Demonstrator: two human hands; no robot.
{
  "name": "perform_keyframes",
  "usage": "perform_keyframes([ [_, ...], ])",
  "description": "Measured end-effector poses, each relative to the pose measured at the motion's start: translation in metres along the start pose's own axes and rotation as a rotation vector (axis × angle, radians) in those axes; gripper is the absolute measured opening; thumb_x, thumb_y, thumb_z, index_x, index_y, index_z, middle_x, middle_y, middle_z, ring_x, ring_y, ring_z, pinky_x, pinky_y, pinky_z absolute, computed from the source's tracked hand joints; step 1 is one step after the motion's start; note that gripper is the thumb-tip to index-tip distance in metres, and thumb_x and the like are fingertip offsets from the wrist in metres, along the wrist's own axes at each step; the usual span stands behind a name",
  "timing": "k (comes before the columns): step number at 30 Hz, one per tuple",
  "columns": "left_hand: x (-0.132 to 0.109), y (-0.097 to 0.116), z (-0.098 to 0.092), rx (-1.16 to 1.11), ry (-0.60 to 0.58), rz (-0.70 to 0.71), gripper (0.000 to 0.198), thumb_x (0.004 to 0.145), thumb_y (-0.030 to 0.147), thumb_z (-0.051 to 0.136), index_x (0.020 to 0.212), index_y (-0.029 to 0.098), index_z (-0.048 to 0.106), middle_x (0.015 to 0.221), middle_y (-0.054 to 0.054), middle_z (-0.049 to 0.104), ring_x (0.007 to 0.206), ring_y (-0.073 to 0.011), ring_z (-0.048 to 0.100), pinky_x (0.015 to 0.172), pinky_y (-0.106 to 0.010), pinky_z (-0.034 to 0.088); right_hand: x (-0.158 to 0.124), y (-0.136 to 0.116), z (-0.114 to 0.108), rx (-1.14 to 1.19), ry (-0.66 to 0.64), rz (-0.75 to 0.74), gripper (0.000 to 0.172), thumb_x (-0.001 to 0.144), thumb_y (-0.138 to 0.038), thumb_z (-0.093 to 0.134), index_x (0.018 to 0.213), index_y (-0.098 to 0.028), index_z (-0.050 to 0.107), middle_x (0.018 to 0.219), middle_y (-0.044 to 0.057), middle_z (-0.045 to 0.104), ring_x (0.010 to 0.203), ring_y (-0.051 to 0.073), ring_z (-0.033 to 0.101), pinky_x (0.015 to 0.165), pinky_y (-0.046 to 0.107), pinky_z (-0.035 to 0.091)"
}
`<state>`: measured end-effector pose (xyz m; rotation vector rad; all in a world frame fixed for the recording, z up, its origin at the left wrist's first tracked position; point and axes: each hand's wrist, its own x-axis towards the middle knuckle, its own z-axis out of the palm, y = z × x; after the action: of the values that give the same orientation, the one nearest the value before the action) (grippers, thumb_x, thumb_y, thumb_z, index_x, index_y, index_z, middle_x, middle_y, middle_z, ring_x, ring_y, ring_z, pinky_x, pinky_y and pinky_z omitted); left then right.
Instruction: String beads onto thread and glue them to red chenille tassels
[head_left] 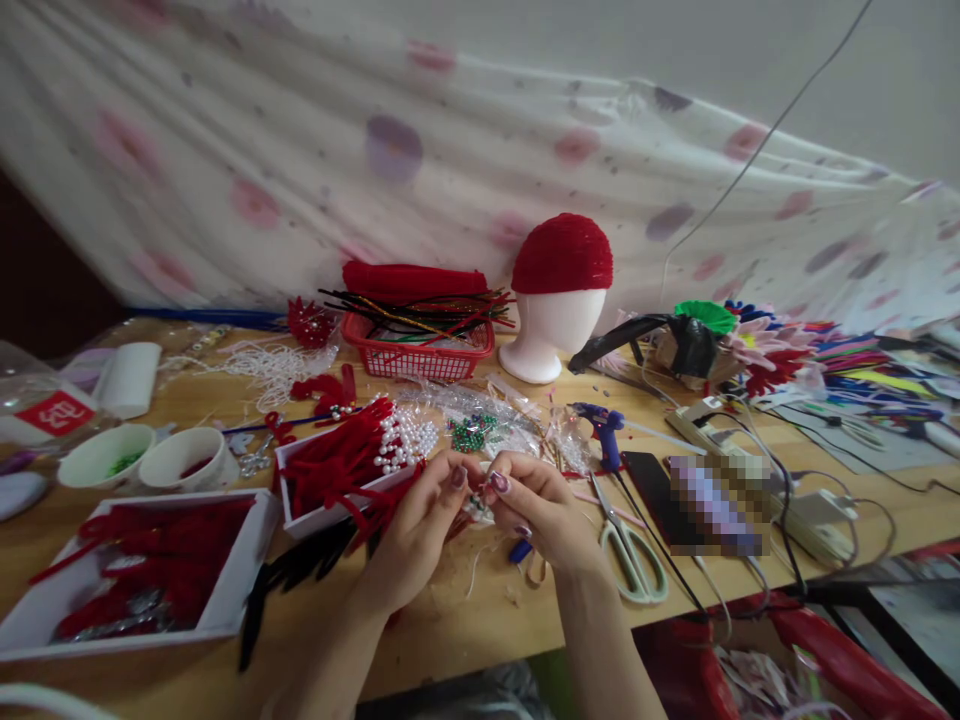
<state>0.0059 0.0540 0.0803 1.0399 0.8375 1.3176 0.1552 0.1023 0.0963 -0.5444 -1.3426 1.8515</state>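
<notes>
Both the left hand (pixel 420 530) and the right hand (pixel 536 510) are pinching a small beaded piece (pixel 477 507) just beside the scissors (pixel 634 555). A slipping grip is risking beads scattering across the table (pixel 450 630).

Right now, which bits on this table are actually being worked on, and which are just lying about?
In use: left hand and right hand, pinching a small beaded piece; tray of red pipe-cleaner pieces with pearls.
Lying about: scissors, blue glue gun, red basket, foam head with red cap, two white cups.
</notes>
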Motion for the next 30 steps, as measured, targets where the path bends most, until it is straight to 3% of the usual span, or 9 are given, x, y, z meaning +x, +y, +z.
perform_keyframes([
  [3, -0.004, 0.006, 0.0, 0.136, 0.002, 0.022, 0.036, 0.097, 0.057, 0.056, 0.092, 0.022, 0.059, 0.078, 0.002, 0.054, 0.067, -0.0132, 0.05, 0.06, -0.025, 0.042, -0.001, 0.0, -0.002, -0.015, -0.014, 0.012, 0.036, 0.086, -0.049, 0.077, 0.075, -0.017, 0.064, 0.053, -0.008, 0.043, 0.042, 0.005, 0.026, 0.041, 0.02, 0.02],
  [7, -0.008, 0.01, 0.0, 0.303, -0.029, 0.171, 0.024, 0.103, 0.041, 0.05, 0.094, 0.022, 0.061, 0.094, -0.002, 0.057, 0.088, -0.0169, 0.056, 0.081, -0.029, 0.045, -0.002, -0.001, -0.003, -0.023, -0.013, 0.026, 0.037, 0.087, -0.049, 0.076, 0.075, -0.017, 0.064, 0.051, -0.008, 0.044, 0.042, 0.005, 0.025, 0.041, 0.02, 0.019],
  [9, -0.008, 0.01, -0.001, 0.345, -0.03, 0.207, 0.021, 0.104, 0.036, 0.049, 0.094, 0.023, 0.061, 0.094, -0.002, 0.057, 0.09, -0.0173, 0.055, 0.083, -0.03, 0.044, -0.002, -0.002, -0.002, -0.02, -0.006, 0.027, 0.037, 0.086, -0.049, 0.077, 0.074, -0.017, 0.064, 0.053, -0.007, 0.045, 0.041, 0.004, 0.025, 0.04, 0.02, 0.018],
  [15, -0.009, 0.008, -0.001, 0.255, -0.087, 0.293, 0.02, 0.104, 0.033, 0.051, 0.09, 0.022, 0.061, 0.091, -0.001, 0.055, 0.087, -0.0169, 0.053, 0.08, -0.029, 0.042, -0.004, -0.005, 0.005, -0.028, 0.009, 0.04, 0.043, 0.082, -0.053, 0.079, 0.068, -0.017, 0.06, 0.051, -0.008, 0.044, 0.037, 0.003, 0.023, 0.038, 0.021, 0.017],
  [19, -0.011, 0.004, -0.001, 0.175, -0.061, 0.31, 0.019, 0.104, 0.034, 0.051, 0.091, 0.022, 0.06, 0.094, -0.002, 0.054, 0.088, -0.017, 0.052, 0.08, -0.029, 0.042, -0.005, -0.003, 0.008, -0.067, 0.048, 0.024, 0.044, 0.084, -0.055, 0.077, 0.071, -0.017, 0.061, 0.049, -0.008, 0.045, 0.038, 0.004, 0.025, 0.04, 0.021, 0.018],
  [25, -0.013, 0.001, -0.002, 0.16, -0.026, 0.216, 0.021, 0.103, 0.037, 0.049, 0.091, 0.022, 0.057, 0.095, -0.003, 0.05, 0.083, -0.0177, 0.051, 0.075, -0.031, 0.042, -0.01, -0.004, 0.013, -0.145, 0.13, -0.036, 0.037, 0.089, -0.05, 0.074, 0.076, -0.018, 0.062, 0.049, -0.006, 0.049, 0.043, 0.007, 0.034, 0.046, 0.022, 0.026],
  [30, -0.011, -0.001, 0.002, 0.202, -0.01, 0.257, 0.019, 0.104, 0.032, 0.045, 0.092, 0.022, 0.055, 0.097, -0.004, 0.05, 0.094, -0.0214, 0.05, 0.086, -0.035, 0.041, -0.018, -0.006, 0.022, -0.306, 0.234, -0.111, 0.037, 0.093, -0.049, 0.068, 0.075, -0.019, 0.059, 0.054, -0.006, 0.046, 0.047, 0.009, 0.035, 0.046, 0.023, 0.027],
])
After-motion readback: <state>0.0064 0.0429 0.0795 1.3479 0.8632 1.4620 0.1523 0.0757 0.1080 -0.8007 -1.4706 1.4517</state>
